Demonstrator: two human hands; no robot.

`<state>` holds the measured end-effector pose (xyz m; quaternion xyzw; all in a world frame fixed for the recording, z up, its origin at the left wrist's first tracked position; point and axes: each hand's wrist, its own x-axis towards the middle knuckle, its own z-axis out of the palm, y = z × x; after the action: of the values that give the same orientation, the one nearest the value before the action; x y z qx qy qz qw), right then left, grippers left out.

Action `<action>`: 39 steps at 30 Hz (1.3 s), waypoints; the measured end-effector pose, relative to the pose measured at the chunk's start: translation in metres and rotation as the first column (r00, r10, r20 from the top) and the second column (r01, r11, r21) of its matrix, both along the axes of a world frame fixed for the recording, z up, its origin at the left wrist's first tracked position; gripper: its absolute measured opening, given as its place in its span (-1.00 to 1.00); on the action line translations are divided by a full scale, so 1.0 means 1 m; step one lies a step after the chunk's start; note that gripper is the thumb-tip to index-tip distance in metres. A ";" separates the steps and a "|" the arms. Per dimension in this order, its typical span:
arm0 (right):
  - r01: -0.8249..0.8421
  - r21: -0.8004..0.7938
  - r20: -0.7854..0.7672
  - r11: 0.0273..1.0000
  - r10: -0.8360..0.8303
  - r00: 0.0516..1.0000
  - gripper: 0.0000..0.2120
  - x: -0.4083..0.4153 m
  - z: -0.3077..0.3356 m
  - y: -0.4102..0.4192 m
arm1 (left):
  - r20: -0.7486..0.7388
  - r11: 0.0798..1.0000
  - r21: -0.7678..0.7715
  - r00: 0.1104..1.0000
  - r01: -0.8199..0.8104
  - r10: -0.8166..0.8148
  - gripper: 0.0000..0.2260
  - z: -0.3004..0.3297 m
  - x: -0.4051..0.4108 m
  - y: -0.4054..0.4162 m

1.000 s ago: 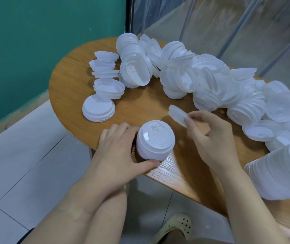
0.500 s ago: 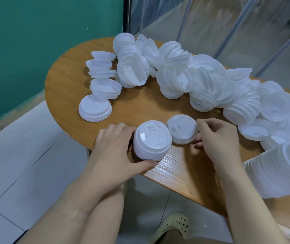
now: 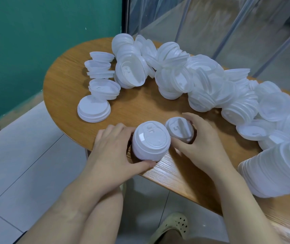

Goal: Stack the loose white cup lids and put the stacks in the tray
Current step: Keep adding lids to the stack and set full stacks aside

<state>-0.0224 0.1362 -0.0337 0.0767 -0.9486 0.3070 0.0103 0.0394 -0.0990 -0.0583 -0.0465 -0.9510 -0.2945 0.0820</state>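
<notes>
A short stack of white cup lids [image 3: 150, 140] stands near the front edge of the wooden table [image 3: 137, 104]. My left hand [image 3: 116, 152] grips this stack from the left, thumb at its base. My right hand [image 3: 198, 143] holds a single white lid [image 3: 179, 129], tilted and touching the stack's right side. A big heap of loose white lids [image 3: 193, 81] runs across the back and right of the table. No tray is in view.
A small flat lid stack [image 3: 93, 110] and several upturned lids [image 3: 103, 88] lie at the left. A long leaning lid stack [image 3: 279, 166] sits at the right edge. A green wall is at the left, tiled floor below, and a beige shoe [image 3: 171, 226] under the table.
My right hand brought the single lid down from the air to the table beside the stack and now tilts it against the stack. My left hand stayed on the stack.
</notes>
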 end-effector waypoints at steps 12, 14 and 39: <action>-0.152 -0.334 -0.158 0.930 0.103 0.982 -0.49 0.038 0.050 -0.029 | -0.007 1.000 -0.013 1.000 0.008 -0.008 -0.33 0.001 0.000 0.000; -0.208 -0.242 -0.203 0.948 0.160 0.966 -0.48 0.041 0.043 -0.033 | -0.015 1.000 -0.010 1.000 0.006 -0.006 -0.36 0.001 0.000 0.000; -0.293 -0.036 -0.188 0.955 0.282 0.941 -0.41 0.038 0.024 -0.043 | -0.002 1.000 -0.013 1.000 -0.001 0.001 -0.36 0.002 -0.001 0.001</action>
<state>0.0154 0.0927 -0.0093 0.2415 -0.9120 0.3271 0.0539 0.0388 -0.0978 -0.0566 -0.0468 -0.9529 -0.2880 0.0829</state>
